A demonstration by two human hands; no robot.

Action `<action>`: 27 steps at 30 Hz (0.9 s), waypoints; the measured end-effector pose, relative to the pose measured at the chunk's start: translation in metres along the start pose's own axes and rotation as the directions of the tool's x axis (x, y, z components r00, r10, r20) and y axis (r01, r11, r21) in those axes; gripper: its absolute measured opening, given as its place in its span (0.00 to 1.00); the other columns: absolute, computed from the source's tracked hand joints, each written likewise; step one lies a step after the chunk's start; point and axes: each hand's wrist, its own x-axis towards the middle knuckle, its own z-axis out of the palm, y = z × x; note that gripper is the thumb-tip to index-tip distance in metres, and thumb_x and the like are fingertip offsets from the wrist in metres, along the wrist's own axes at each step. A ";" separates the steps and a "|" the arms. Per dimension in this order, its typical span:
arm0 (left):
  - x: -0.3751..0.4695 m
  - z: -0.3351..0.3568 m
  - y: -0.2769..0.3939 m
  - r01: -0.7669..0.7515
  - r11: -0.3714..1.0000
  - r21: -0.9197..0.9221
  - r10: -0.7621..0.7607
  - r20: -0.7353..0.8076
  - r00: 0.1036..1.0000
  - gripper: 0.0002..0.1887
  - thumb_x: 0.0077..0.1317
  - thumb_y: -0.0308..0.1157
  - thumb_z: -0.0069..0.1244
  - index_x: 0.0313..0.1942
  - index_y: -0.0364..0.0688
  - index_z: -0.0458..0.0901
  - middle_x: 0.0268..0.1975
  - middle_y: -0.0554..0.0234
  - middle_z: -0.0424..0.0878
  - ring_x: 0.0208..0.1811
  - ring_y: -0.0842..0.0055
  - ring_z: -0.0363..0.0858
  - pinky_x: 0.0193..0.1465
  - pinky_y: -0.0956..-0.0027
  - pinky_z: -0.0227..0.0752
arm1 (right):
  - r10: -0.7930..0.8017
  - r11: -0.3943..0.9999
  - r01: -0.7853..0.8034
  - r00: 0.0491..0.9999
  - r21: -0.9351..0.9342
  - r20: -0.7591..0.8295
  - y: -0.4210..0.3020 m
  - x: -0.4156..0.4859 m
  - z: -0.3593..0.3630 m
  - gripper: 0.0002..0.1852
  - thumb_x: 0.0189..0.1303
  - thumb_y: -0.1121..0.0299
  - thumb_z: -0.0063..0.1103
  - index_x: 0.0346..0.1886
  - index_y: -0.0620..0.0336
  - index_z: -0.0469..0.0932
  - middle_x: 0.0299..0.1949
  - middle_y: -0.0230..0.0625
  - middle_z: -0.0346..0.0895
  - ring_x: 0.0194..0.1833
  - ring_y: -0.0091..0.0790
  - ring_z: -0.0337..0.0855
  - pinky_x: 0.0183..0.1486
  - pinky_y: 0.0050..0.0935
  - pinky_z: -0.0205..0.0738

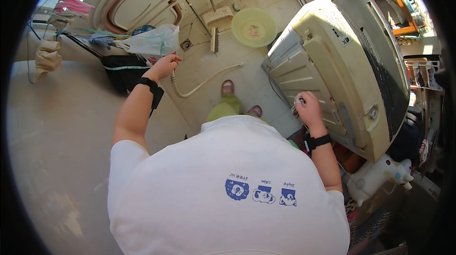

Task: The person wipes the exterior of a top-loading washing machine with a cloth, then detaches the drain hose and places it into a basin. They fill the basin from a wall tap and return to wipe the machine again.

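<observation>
My left hand (166, 66) is beside a white plastic bag (164, 39) that hangs with a black bag (121, 71) and a pale green tape-like strap along the left wall. Its fingers are curled near the top end of a beige hose (192, 94); whether they grip anything does not show. My right hand (309, 107) is closed around a small crumpled greyish-white thing (298, 104), perhaps a cloth, close to the side of a beige washing machine (320, 66). Both wrists wear black bands.
A pale yellow-green plastic basin (254, 27) sits on the tiled floor ahead. A brush with a long handle (214, 40) stands left of it, near a floor drain (185, 44). A folded tub (142, 3) leans at the upper left. A white spotted toy animal (381, 176) is behind the washing machine at right.
</observation>
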 end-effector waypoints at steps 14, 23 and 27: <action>-0.010 0.062 -0.167 0.281 0.791 0.543 -0.280 -0.087 0.956 0.14 0.66 0.23 0.49 0.49 0.46 0.84 0.54 0.57 0.76 0.59 0.59 0.76 0.61 0.58 0.73 | 0.177 0.984 -0.166 0.947 -0.065 0.267 0.010 0.069 0.078 0.06 0.53 0.71 0.61 0.33 0.62 0.79 0.33 0.43 0.78 0.36 0.46 0.80 0.40 0.37 0.75; 0.043 0.045 -0.232 0.298 0.568 0.767 -0.240 -0.191 0.952 0.11 0.66 0.26 0.50 0.47 0.47 0.85 0.48 0.59 0.77 0.53 0.63 0.79 0.60 0.58 0.70 | 0.281 0.959 -0.246 0.890 -0.141 0.358 0.008 0.140 0.140 0.07 0.55 0.69 0.62 0.32 0.64 0.79 0.30 0.44 0.78 0.31 0.40 0.80 0.38 0.35 0.75; 0.058 0.035 -0.249 0.310 0.582 0.752 -0.409 -0.059 0.911 0.14 0.67 0.26 0.49 0.51 0.48 0.83 0.51 0.59 0.77 0.55 0.63 0.79 0.60 0.58 0.70 | 0.320 0.945 -0.267 0.873 -0.189 0.368 0.002 0.163 0.156 0.08 0.55 0.68 0.63 0.31 0.64 0.79 0.28 0.43 0.77 0.31 0.39 0.79 0.37 0.35 0.75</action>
